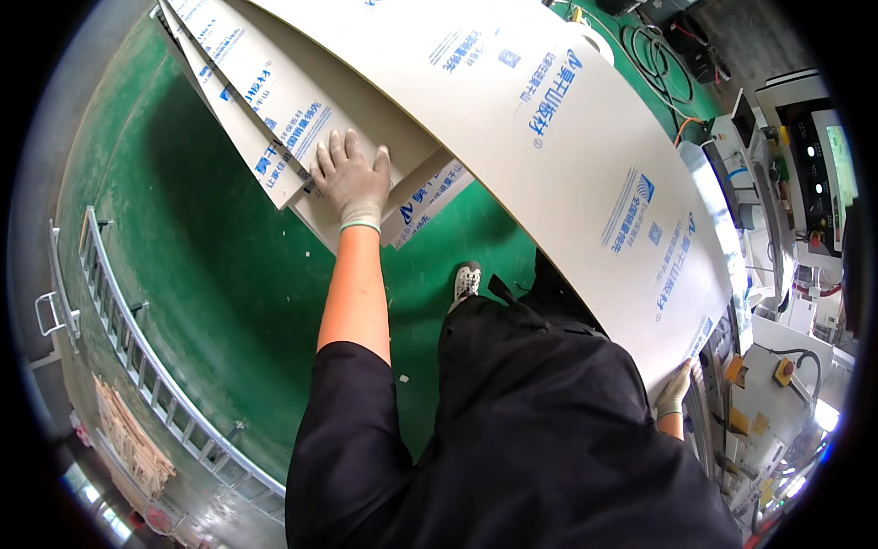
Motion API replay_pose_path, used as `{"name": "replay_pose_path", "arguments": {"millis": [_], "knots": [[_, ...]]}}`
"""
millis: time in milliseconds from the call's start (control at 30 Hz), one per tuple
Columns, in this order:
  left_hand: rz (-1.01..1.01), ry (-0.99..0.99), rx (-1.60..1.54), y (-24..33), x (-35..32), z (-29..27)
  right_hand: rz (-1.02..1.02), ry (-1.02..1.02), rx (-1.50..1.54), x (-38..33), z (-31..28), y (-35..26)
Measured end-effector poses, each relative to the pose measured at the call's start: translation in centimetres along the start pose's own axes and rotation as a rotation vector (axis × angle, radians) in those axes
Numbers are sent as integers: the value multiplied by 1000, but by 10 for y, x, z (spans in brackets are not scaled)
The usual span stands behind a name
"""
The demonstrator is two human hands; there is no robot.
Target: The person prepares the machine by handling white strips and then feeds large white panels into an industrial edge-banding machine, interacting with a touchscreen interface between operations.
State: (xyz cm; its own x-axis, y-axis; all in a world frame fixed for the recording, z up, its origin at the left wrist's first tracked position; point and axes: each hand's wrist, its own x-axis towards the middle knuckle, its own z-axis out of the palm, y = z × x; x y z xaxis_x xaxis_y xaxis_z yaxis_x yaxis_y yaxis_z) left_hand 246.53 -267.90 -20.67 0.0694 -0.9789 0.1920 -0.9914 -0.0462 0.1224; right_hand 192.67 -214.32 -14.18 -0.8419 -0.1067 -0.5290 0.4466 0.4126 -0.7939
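My left hand (355, 183), in a pale thin glove, lies flat on a stack of film-covered boards (291, 96), its fingers spread over the top surface. A large board (585, 156) with blue print on its pale film slants from the top of the view to the lower right, above and across part of the stack. At the near right corner of that board my gloved right hand (675, 392) grips its edge. Some of the right fingers are hidden by the board. Another printed board (425, 201) shows lower down, beneath the stack's edge.
Machinery with a control screen (840, 165) stands along the right. Coiled hose (651, 59) lies on the green floor (229, 302) at the far right. A metal roller conveyor (146, 339) curves along the left, with a pile of wood strips (133, 439) beyond it.
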Motion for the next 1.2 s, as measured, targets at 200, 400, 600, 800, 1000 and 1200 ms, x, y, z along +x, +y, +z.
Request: {"name": "replay_pose_path", "arguments": {"millis": [200, 400, 600, 800, 1000, 1200], "knots": [[-19, 1, -28, 1, -2, 5, -41, 30, -57, -24, 17, -12], [-28, 7, -26, -1, -3, 7, -72, 43, -125, -21, 16, -11], [-44, -11, -8, 7, -2, 6, -124, 105, -201, -9, 10, -6], [-33, 6, 32, 3, -2, 3, -160, 30, -198, 0, -1, -3], [-24, 27, 22, 3, -7, 11, -165, 145, -207, -8, 4, -2], [-27, 27, 18, 0, -3, 7, -115, 119, -137, -15, 18, -6]]}}
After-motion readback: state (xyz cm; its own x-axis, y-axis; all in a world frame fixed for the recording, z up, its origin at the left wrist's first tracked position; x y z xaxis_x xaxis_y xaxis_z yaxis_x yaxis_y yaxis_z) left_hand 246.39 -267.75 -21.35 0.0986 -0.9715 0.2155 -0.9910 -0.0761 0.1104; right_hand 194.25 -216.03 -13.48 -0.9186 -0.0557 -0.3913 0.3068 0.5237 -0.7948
